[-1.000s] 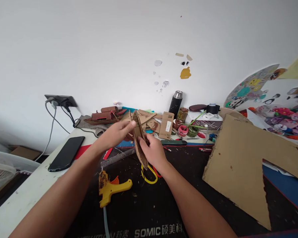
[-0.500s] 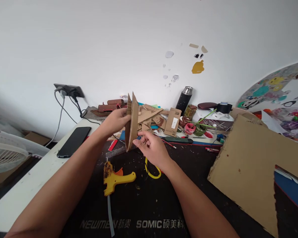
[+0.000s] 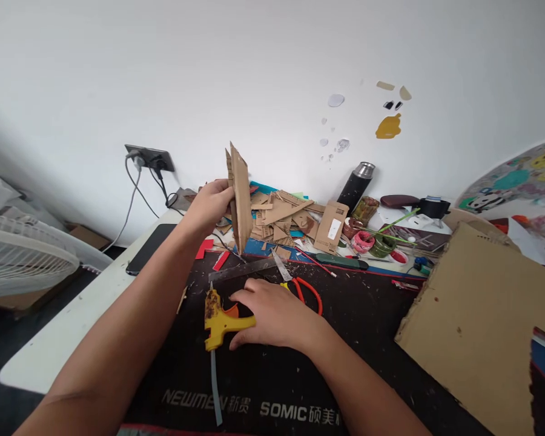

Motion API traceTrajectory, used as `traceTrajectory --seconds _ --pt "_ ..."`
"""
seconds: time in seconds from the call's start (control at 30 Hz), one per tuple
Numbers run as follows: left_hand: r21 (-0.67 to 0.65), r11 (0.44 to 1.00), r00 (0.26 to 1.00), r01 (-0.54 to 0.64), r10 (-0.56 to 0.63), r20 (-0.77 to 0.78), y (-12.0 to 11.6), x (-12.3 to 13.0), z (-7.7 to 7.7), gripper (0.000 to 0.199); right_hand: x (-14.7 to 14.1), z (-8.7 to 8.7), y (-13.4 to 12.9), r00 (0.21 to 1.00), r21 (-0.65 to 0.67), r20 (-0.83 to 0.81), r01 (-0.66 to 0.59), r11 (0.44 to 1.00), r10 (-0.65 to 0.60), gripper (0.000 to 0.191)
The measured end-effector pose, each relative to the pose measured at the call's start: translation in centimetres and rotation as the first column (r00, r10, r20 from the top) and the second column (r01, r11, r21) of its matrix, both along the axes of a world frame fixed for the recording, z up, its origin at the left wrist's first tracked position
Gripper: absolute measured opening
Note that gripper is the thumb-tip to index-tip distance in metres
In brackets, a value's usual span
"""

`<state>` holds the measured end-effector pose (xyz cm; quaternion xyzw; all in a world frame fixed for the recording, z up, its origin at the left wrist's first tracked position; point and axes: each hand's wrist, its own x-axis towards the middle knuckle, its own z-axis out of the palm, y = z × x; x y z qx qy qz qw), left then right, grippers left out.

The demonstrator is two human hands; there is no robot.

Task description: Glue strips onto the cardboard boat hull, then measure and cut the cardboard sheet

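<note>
My left hand (image 3: 215,203) is closed on a folded cardboard piece (image 3: 242,203), holding it upright above the back of the mat. A yellow hot glue gun (image 3: 215,324) lies on the black mat, its nozzle pointing away and a glue stick (image 3: 215,387) trailing from its rear. My right hand (image 3: 270,312) is at the gun's handle, with thumb and fingers apart on either side of it. Just beyond that hand lie scissors (image 3: 309,293) with orange and yellow handles, partly covered by the hand. A metal ruler (image 3: 240,269) rests behind the gun.
Cardboard scraps (image 3: 281,215) are heaped along the wall. Beside them stand a black thermos (image 3: 356,184) and small paint pots (image 3: 362,242). A large cardboard sheet (image 3: 476,327) covers the right side. A phone (image 3: 148,248) lies at left, near a fan (image 3: 27,260).
My right hand has left the cardboard piece and moved down to the glue gun's handle. The left hand still holds the cardboard. The view has shifted slightly left.
</note>
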<state>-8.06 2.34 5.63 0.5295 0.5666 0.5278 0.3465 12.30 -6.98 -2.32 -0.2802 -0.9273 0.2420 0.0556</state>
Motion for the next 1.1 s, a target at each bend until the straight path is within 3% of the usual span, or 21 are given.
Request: traceTrajectory --seconds 0.1,0.37,0.53,0.67,0.8,0.87,1.0,1.1 --pt "0.012 1.000 1.000 0.016 -0.016 0.007 0.0 -0.1 0.0 0.045 0.0 -0.1 -0.2 0.999 0.022 0.027 -0.022 1.000 0.021 0.074" --pt "0.047 0.997 0.997 0.067 -0.069 0.041 0.2 -0.6 -0.1 0.041 -0.9 -0.1 -0.8 1.000 -0.004 0.010 -0.024 1.000 0.024 0.035" --pt "0.060 0.998 0.998 0.032 -0.035 0.044 0.1 -1.0 0.2 0.041 -0.5 0.2 -0.4 0.986 -0.250 -0.130 0.066 0.966 -0.101 0.032" --pt "0.071 0.997 0.997 0.037 -0.041 0.062 0.0 -1.2 0.4 0.042 0.1 0.0 0.4 0.945 -0.520 -0.240 0.069 0.851 -0.223 0.028" --pt "0.081 0.996 0.996 0.038 -0.045 0.082 0.0 -1.3 0.6 0.040 0.5 -0.8 1.5 0.830 -0.786 -0.401 -0.094 0.611 -0.388 0.029" --pt "0.081 0.996 0.996 0.035 -0.042 0.085 -0.1 -1.3 0.6 0.036 0.7 -1.0 2.0 0.742 -0.823 -0.475 -0.184 0.537 -0.473 0.037" --pt "0.069 0.997 0.993 0.031 -0.038 0.109 -0.1 -1.1 0.6 0.029 1.3 -0.5 2.7 0.566 -0.825 -0.556 -0.290 0.485 -0.608 0.045" --pt "0.060 0.998 0.985 0.019 -0.029 0.171 0.2 -1.2 0.6 0.028 1.8 0.2 2.9 0.506 -0.825 -0.565 -0.327 0.462 -0.652 0.048"
